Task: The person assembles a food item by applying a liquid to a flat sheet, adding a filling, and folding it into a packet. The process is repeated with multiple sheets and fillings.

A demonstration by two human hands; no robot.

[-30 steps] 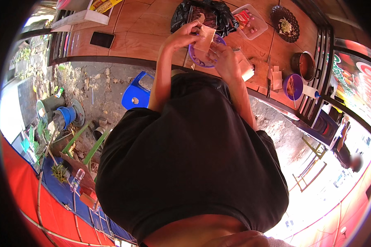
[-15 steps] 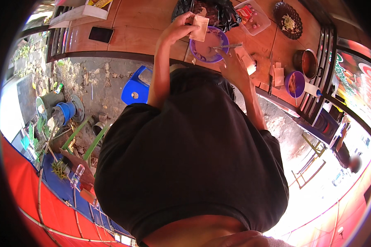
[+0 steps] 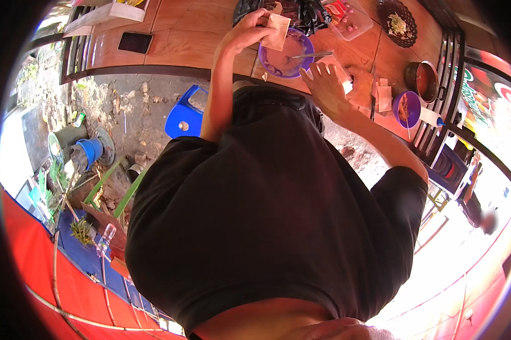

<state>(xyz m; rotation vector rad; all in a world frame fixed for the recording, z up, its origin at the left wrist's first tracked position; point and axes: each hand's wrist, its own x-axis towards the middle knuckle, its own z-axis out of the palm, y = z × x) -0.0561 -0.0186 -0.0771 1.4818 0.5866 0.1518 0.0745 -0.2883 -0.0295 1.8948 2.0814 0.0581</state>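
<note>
- While the square sheet point(image 3: 276, 33) is pinched by the left hand point(image 3: 247, 32) over the purple bowl point(image 3: 269, 66), it should be held lightly, without tearing.
- With its fingers spread, the right hand point(image 3: 328, 90) is best moved without knocking the spoon point(image 3: 313, 55) resting in the bowl.

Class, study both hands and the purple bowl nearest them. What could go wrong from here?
1. The utensil has its handle jutting past the rim of the purple bowl, close to the open right hand; a brush might flip it out.
2. The left hand pinches a thin tan square by its edge, over the bowl's side; it could slip into the mixture.
3. The bowl stands near the table's edge, so a knock may spill it.
</note>
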